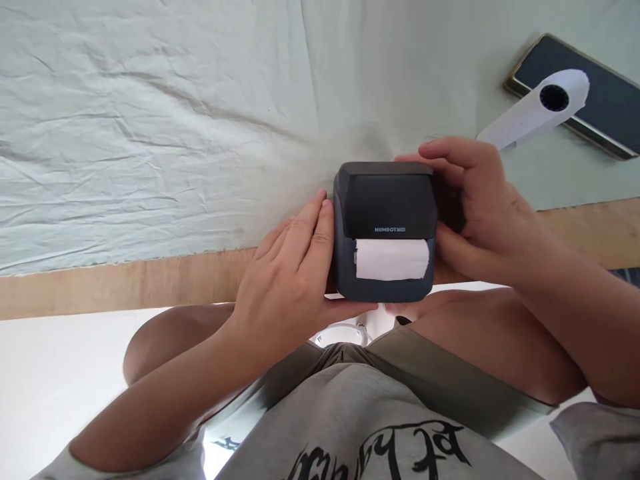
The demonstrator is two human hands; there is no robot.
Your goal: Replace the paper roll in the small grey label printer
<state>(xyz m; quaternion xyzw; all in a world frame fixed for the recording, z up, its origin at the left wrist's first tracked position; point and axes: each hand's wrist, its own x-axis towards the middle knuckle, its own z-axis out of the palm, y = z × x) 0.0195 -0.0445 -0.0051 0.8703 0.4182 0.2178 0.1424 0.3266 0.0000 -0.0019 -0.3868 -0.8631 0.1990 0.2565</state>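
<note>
White paper (393, 259) already sticks out of the printer (385, 223) and its lid (390, 197) looks closed, but we have not let go: our left hand (295, 267) and right hand (485, 207) grip its sides at the worktop (125, 283) edge. Its dark, boxy body has rounded corners and small pale lettering.

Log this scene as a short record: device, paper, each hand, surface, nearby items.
Device: dark printer marked NIIMBOT
Paper: white strip showing on the printer's near part
Left hand: fingers along the left side, thumb at the near edge
Right hand: curled at the right side
Surface: wrinkled pale cloth, wooden edge
Nearby: phone, partly hidden by white roll
</note>
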